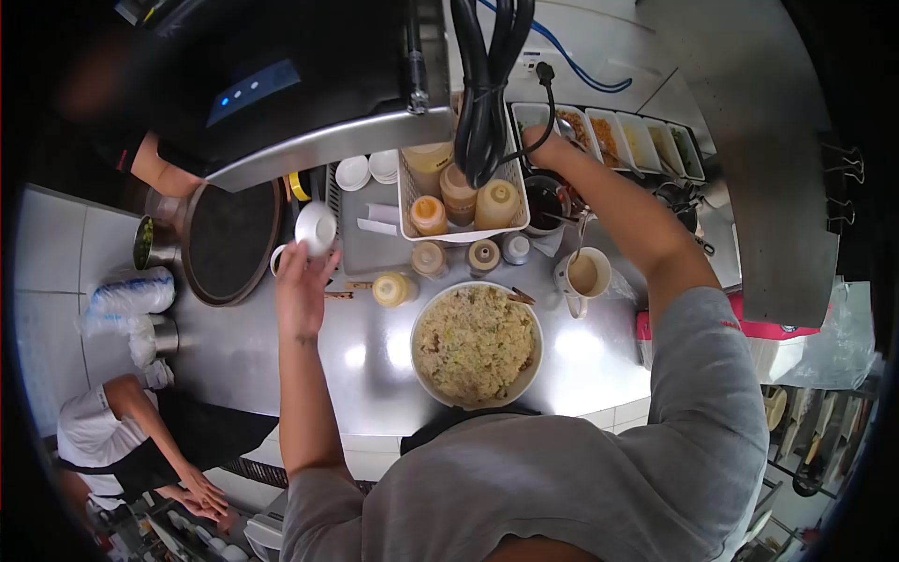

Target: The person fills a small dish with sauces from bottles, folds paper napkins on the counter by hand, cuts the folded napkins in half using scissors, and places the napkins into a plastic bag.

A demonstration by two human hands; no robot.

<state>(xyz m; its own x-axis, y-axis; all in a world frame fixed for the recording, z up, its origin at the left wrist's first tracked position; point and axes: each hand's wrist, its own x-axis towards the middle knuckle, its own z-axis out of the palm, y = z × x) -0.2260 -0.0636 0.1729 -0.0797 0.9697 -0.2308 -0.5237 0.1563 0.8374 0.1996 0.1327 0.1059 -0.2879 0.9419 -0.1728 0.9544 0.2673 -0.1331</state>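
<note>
white bowl (316,226) is gripped by left fingers (293,262) (right hand (552,150) partly hidden, cannot tell its fingers' spread).

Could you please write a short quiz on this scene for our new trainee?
1. Multiple choice: what does the left hand hold? a) a squeeze bottle; b) a small white bowl; c) a ladle.
2. True or false: the mug stands to the left of the large bowl of rice.
3. Which hand is nearer the row of white food containers?

Key: 1. b. 2. False; it stands to the right. 3. The right hand.
</note>
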